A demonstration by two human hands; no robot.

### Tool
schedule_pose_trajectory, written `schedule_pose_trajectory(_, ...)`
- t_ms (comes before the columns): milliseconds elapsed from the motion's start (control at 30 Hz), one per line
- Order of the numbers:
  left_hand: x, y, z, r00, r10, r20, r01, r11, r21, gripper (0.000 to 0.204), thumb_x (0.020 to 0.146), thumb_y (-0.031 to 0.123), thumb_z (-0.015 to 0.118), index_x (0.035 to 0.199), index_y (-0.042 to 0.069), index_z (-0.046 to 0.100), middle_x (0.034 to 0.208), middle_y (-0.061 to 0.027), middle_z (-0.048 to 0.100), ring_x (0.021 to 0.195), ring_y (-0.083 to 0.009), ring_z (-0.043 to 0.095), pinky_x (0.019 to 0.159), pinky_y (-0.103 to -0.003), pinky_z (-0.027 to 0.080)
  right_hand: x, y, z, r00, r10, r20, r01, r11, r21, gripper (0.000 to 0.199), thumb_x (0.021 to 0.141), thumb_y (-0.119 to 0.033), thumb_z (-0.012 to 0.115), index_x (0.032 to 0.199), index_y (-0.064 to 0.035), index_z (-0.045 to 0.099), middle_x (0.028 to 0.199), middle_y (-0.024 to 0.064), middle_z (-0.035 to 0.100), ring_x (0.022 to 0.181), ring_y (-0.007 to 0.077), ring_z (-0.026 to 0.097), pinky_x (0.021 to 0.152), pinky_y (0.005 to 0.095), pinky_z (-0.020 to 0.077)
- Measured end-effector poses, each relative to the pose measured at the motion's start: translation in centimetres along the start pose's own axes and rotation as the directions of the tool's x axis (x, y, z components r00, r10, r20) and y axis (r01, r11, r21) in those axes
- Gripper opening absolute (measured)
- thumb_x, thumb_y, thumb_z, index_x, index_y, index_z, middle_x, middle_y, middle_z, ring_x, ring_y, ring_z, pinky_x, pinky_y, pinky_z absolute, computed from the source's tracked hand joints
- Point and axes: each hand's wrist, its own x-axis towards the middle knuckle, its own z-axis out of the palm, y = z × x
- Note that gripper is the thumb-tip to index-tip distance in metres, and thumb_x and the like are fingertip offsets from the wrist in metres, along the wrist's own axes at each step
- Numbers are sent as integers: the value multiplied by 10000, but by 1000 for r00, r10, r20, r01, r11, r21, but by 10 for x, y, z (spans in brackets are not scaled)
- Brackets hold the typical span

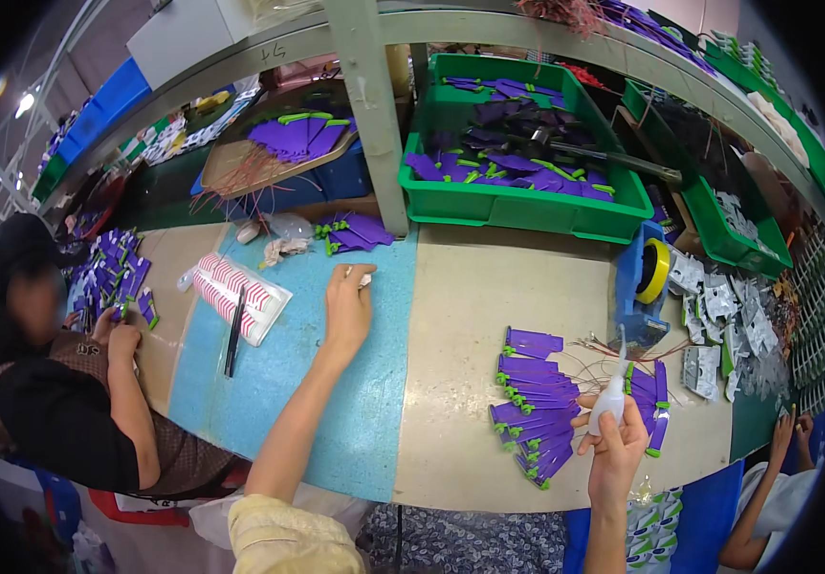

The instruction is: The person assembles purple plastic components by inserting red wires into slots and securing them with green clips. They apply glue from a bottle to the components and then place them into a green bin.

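My right hand grips a white squeeze bottle, its thin nozzle pointing up and away. Below and around it lie purple strips with green ends: a fanned row to its left and a smaller group to its right, with thin reddish wires between. Over the blue mat, my left hand is closed, with a small white bit showing at its fingers; what it is I cannot make out. A small pile of purple pieces lies just beyond that hand.
A red-and-white patterned packet with black tweezers lies to the left. A green crate of purple pieces stands behind the shelf post. On the right are a tape dispenser and silver packets. People sit at both sides.
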Motion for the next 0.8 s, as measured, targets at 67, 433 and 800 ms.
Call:
schedule_pose_trajectory(67, -20, 62, 2, 957, -195, 216, 289, 734, -615, 419, 1013, 72, 548, 1425, 27, 482, 1235, -211, 654, 1086, -229, 632, 888, -323, 536, 1, -5, 8, 999, 10, 39, -6, 996, -88, 297, 984, -145, 606, 1206, 40, 541, 1077, 207, 711, 822, 194, 711, 535, 237, 532)
schedule_pose_trajectory(433, -94, 163, -18, 797, 247, 551, 594, -482, -644, 615, 1105, 430, 224, 1565, 24, 265, 1544, -299, 368, 1382, -341, 456, 1186, -469, 324, -4, 20, 70, 953, 151, 261, -103, 977, -189, 266, 1001, -133, 612, 1207, 33, 578, 923, 117, 723, 656, 110, 643, 498, 229, 470)
schedule_pose_trajectory(800, -107, 170, -5, 824, 193, 533, 546, -22, -837, 320, 1065, 234, 512, 1255, -20, 554, 1354, -292, 571, 1185, -311, 628, 1023, -393, 506, -18, 11, 51, 966, 104, 236, -10, 928, -371, 249, 962, -183, 693, 1115, 10, 664, 756, 50, 692, 553, 75, 615, 471, 236, 467)
